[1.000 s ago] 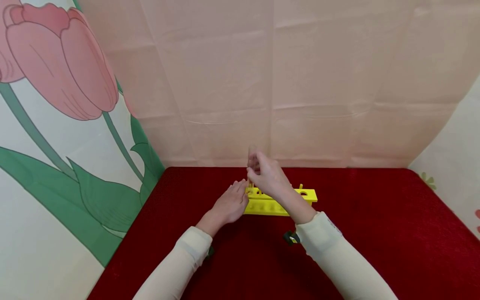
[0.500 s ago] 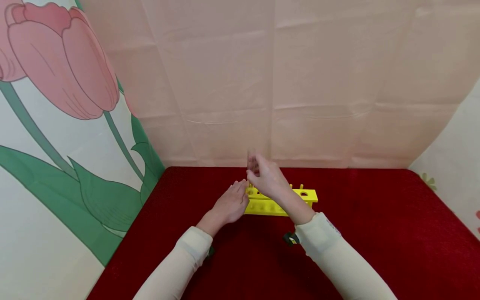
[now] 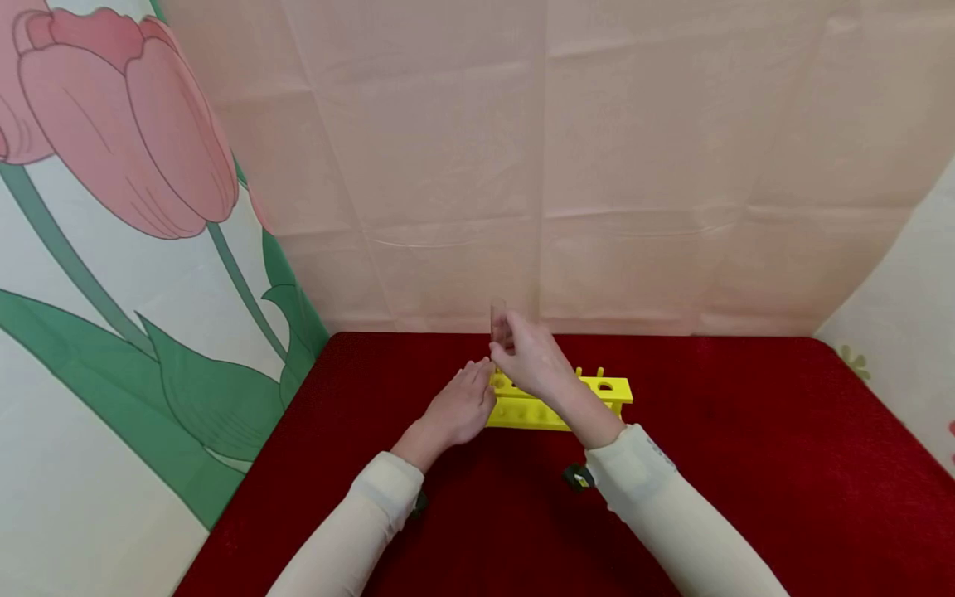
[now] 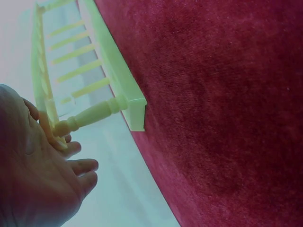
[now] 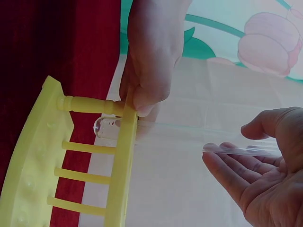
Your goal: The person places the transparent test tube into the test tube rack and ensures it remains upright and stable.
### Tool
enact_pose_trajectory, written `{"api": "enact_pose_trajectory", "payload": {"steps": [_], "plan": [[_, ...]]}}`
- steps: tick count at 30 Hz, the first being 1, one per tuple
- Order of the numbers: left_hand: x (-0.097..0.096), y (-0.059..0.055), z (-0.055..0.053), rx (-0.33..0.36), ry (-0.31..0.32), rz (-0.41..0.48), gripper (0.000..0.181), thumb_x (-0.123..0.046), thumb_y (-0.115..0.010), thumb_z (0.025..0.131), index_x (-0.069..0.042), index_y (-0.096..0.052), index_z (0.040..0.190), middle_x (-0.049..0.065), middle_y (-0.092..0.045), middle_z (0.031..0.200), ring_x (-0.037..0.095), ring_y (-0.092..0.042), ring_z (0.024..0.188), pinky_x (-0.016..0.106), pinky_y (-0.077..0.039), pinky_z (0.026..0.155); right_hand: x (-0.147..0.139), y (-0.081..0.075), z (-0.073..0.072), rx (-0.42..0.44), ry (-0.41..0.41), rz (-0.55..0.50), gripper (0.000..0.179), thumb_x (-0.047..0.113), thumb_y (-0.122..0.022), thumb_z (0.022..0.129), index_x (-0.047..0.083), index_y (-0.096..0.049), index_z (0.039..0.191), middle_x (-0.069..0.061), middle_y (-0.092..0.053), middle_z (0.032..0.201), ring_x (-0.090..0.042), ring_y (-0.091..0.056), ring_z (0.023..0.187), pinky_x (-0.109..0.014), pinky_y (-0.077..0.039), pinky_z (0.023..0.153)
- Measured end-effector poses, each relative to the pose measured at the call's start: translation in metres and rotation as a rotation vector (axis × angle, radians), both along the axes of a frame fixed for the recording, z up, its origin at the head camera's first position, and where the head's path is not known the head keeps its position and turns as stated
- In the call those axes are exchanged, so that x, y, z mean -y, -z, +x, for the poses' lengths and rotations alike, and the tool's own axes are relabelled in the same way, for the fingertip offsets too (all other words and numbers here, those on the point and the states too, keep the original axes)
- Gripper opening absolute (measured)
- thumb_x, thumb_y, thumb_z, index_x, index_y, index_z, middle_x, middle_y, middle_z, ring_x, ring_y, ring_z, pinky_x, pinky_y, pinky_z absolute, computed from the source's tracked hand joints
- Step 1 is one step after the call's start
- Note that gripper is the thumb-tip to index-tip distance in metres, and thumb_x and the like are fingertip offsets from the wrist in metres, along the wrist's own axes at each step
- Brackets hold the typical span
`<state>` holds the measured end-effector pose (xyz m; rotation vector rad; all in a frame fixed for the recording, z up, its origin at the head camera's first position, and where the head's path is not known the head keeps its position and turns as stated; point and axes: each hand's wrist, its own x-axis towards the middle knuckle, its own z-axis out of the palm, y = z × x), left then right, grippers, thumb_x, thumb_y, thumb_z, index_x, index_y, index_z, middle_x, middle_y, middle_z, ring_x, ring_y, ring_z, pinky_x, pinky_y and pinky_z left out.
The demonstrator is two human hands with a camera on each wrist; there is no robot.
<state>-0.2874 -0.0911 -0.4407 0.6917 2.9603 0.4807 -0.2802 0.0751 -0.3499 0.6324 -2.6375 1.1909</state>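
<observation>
A yellow test tube rack (image 3: pixel 533 416) stands on the red-covered table. With its fingers my left hand (image 3: pixel 457 404) grips the left end of the rack's top plate, as the left wrist view also shows. Above that end, my right hand (image 3: pixel 533 356) holds a clear glass test tube (image 3: pixel 497 310) between thumb and fingers. In the right wrist view the tube's rounded bottom (image 5: pixel 102 128) has passed through the end hole of the top plate and is apart from the base (image 5: pixel 33 156). My right hand hides part of the top plate in the head view.
Yellow pegs (image 5: pixel 87 148) rise from the rack's base. Dark wrist cameras (image 3: pixel 577 476) hang under both cuffs. A pinkish cloth backdrop (image 3: pixel 634 207) hangs behind the red table (image 3: pixel 746 448), with a tulip-printed sheet (image 3: pixel 112 149) at the left.
The test tube's top has come down a little, with my right hand lowering slightly. My left hand and the rack have stayed in place.
</observation>
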Motion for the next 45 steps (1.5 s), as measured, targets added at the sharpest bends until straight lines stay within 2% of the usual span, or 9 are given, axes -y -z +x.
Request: {"api": "enact_pose_trajectory", "payload": {"steps": [8,20,29,37,45], "plan": [[0.0,0.0,0.001,0.001,0.002,0.006,0.055,-0.03,-0.024,0.112,-0.008,-0.022,0.162,0.006,-0.018,0.169,0.026,-0.011,0.156,0.042,-0.014,0.126,0.001,0.004,-0.001,-0.007,-0.005,0.012,0.018,0.012,-0.066,0.097,0.008,-0.057,0.112,-0.009,-0.067,0.104,-0.026,-0.069,0.102,-0.041,-0.06,0.085],[0.0,-0.002,0.002,0.001,0.012,-0.013,0.055,-0.029,-0.024,0.112,-0.006,-0.019,0.162,0.008,-0.018,0.169,0.025,-0.011,0.156,0.042,-0.015,0.126,0.002,0.011,-0.004,-0.032,-0.008,0.02,0.021,0.009,-0.067,0.096,0.005,-0.058,0.115,-0.01,-0.068,0.103,-0.027,-0.069,0.1,-0.04,-0.061,0.082],[0.0,-0.003,0.001,0.005,0.009,0.002,0.056,-0.03,-0.023,0.112,-0.009,-0.016,0.163,0.006,-0.018,0.169,0.024,-0.011,0.156,0.042,-0.016,0.126,0.002,0.015,-0.005,-0.02,-0.013,0.018,0.021,0.008,-0.067,0.096,0.006,-0.057,0.114,-0.008,-0.068,0.105,-0.025,-0.068,0.097,-0.039,-0.061,0.082],[0.001,-0.004,0.002,0.018,0.017,0.008,0.057,-0.029,-0.023,0.111,-0.01,-0.012,0.164,0.004,-0.015,0.17,0.023,-0.01,0.157,0.042,-0.015,0.126,0.004,0.015,-0.004,0.027,-0.005,0.019,0.021,0.01,-0.067,0.096,0.007,-0.058,0.115,-0.008,-0.069,0.107,-0.024,-0.067,0.098,-0.039,-0.06,0.083],[0.001,-0.003,0.001,0.027,0.015,0.006,0.058,-0.032,-0.021,0.111,-0.011,-0.009,0.164,0.002,-0.012,0.17,0.022,-0.008,0.157,0.04,-0.013,0.126,0.004,0.016,-0.004,0.044,0.001,0.037,0.02,0.012,-0.067,0.096,0.01,-0.057,0.114,-0.005,-0.069,0.104,-0.022,-0.066,0.092,-0.036,-0.06,0.079]]}}
